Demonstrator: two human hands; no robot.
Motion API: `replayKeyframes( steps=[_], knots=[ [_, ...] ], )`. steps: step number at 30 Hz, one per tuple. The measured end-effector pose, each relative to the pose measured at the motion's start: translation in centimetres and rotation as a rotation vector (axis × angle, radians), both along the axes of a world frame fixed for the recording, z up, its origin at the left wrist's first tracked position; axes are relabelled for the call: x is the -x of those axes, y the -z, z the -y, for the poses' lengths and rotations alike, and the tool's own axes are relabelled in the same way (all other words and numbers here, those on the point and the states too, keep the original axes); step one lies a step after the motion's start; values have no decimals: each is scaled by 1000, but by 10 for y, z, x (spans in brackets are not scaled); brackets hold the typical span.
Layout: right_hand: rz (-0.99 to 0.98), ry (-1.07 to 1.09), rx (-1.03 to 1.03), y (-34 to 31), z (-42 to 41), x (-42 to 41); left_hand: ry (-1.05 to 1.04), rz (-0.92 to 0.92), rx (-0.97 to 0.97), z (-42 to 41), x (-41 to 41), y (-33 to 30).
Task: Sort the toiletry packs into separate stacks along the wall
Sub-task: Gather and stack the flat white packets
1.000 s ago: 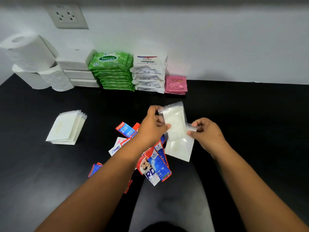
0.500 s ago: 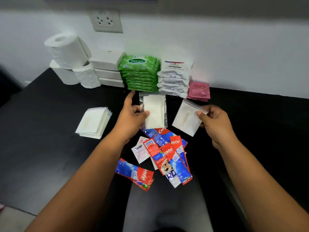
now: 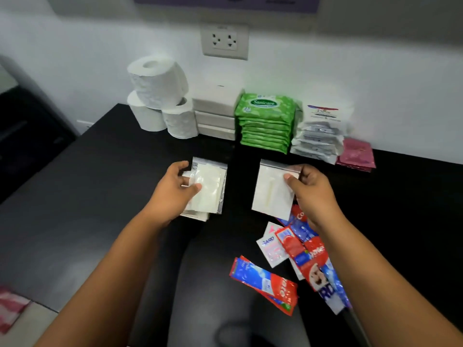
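Observation:
My left hand pinches a clear zip pouch with a white pad inside, held just over the small pile of white pads on the black table. My right hand pinches a second white zip pouch by its top right corner, above a loose heap of red and blue toothpaste sachets. Along the wall stand a stack of green wipe packs, a stack of white sachets and a low pink stack.
Three toilet rolls and white boxes sit at the wall's left end under a socket. More red-blue sachets lie near the front. The table's left edge drops off to a dark cabinet.
My two hands drew apart, each keeping one pouch. The left hand carried its pouch leftward over the white pad pile; the camera view swung left.

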State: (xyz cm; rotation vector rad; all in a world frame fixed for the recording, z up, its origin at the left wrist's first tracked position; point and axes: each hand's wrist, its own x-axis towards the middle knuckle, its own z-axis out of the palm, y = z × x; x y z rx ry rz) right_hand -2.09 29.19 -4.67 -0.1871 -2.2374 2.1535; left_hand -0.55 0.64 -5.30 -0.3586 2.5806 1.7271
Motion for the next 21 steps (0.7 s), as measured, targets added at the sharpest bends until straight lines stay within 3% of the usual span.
replayKeyframes(
  steps=[5,13,21],
  knots=[
    [31,0,51,2,51,7,-15,62,11,34,15,7],
    [100,19,80,5,111,16,109,82,324,48,28,22],
    [162,16,-47,12,159,27,96,189,267,60,33,21]
  ],
)
